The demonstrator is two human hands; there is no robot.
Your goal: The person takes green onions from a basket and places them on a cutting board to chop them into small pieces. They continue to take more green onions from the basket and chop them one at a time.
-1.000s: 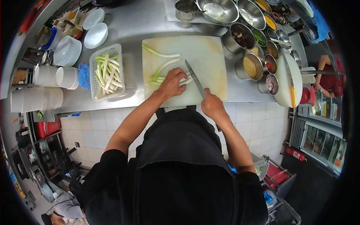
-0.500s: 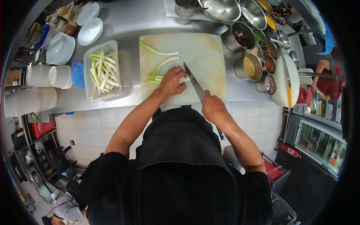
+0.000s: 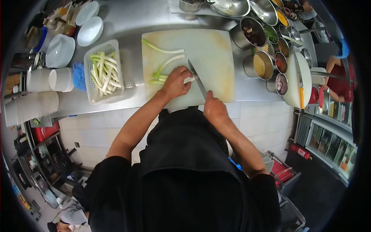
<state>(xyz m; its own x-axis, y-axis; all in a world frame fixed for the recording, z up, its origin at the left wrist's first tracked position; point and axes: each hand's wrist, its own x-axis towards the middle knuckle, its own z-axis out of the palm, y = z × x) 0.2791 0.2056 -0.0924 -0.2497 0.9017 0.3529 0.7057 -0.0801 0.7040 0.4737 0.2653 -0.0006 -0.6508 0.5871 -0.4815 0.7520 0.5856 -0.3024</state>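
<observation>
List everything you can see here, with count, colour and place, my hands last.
Steel counter: one, silver, across
Cutting board: one, off-white, centre
Loose stalks: several, green-white, on board
Knife: one, grey blade, over board
Basket of stalks: one, white, left
Cloth: one, blue, beside basket
Dishes: many, white, far left
Metal pots and bowls: many, silver, right
Orange-handled knife: one, on round board
Extinguisher: one, red, floor
Co-workers: several, edges
Left hand: one, on stalks
Right hand: one, gripping knife
</observation>
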